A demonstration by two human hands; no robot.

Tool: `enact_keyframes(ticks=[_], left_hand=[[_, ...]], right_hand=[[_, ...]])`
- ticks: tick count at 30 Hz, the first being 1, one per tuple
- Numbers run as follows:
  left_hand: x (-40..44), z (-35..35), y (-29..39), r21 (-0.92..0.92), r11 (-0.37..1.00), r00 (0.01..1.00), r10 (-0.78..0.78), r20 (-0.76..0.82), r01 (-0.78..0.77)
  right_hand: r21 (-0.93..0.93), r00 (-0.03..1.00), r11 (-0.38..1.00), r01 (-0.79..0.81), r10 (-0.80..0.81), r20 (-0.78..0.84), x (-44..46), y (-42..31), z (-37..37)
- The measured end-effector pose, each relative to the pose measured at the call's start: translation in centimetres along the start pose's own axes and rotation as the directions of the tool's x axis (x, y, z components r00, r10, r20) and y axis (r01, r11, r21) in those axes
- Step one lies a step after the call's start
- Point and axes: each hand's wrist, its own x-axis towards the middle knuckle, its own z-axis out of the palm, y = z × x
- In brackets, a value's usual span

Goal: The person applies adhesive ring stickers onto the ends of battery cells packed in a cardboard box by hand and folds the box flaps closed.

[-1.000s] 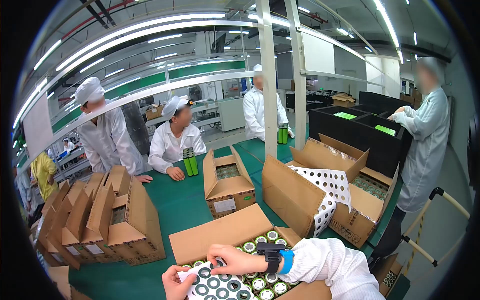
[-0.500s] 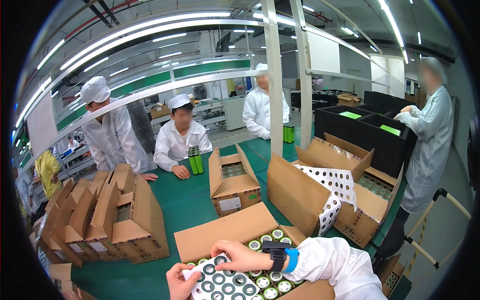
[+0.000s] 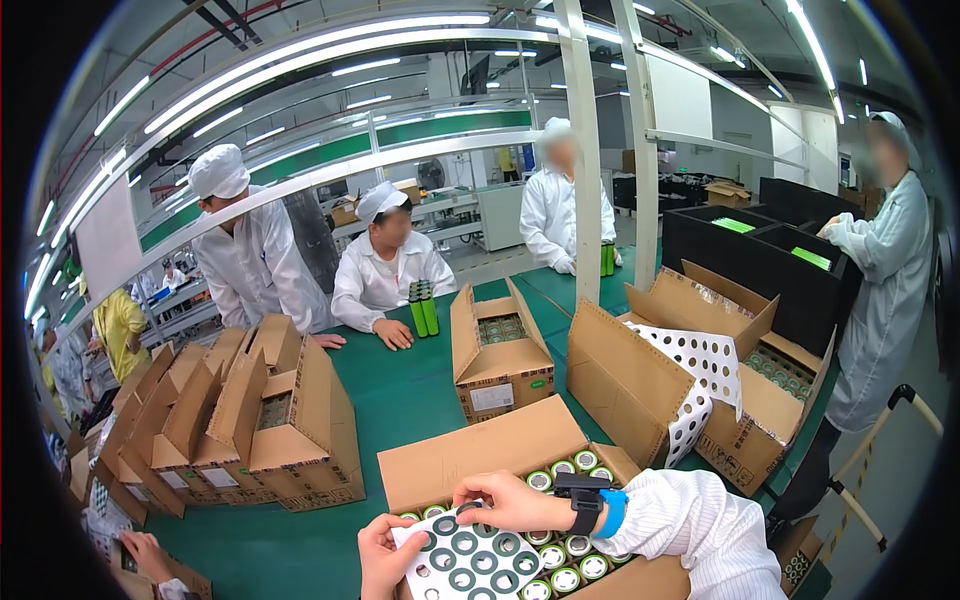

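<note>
My left hand [image 3: 385, 556] grips the left edge of a white sheet [image 3: 433, 583] bearing dark green rings. At the sheet's upper edge, my right hand [image 3: 505, 502] pinches one of the rings between thumb and fingertips. Beneath the sheet, an open cardboard box [image 3: 470, 450] holds rows of green cylindrical cells with white ring tops [image 3: 565, 579]. The sheet hides part of the cells. A black device and a blue band [image 3: 613, 512] circle my right wrist.
Several open cartons [image 3: 305, 450] line the left, near another person's hand [image 3: 147, 556]. A smaller carton [image 3: 502, 370] stands mid-table; larger cartons [image 3: 625, 385] with a perforated white sheet [image 3: 700, 362] are right. People in white coats surround the green table [image 3: 395, 385].
The view has swung left, so the scene sits further right. Another person's hand now shows at the lower left. Both my hands stay at the ringed sheet.
</note>
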Motion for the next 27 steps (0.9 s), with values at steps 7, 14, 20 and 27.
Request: enact_keyframes(ticks=[7, 14, 20, 27], left_hand=[[-0.1, 0.2, 0.6, -0.046, 0.999, 0.999, -0.015, 0.028, 0.016], [-0.2, 0.3, 0.5, -0.066, 0.998, 0.999, -0.012, 0.031, 0.014], [-0.3, 0.3, 0.9, -0.051, 0.998, 0.999, -0.031, 0.039, 0.033], [0.1, -0.6, 0.4, 0.261, 0.956, 0.99, 0.12, 0.08, -0.137]], right_hand=[[-0.061, 0.999, 0.997, 0.037, -0.037, -0.012, 0.0, -0.2, -0.1], [0.005, 0.998, 0.999, -0.037, 0.037, -0.045, 0.0, -1.0, 0.1], [0.056, 0.998, 0.997, -0.061, 0.063, -0.028, -0.1, -0.5, 0.1], [-0.096, 0.988, 0.994, 0.059, -0.072, -0.134, -0.1, 0.9, 0.7]])
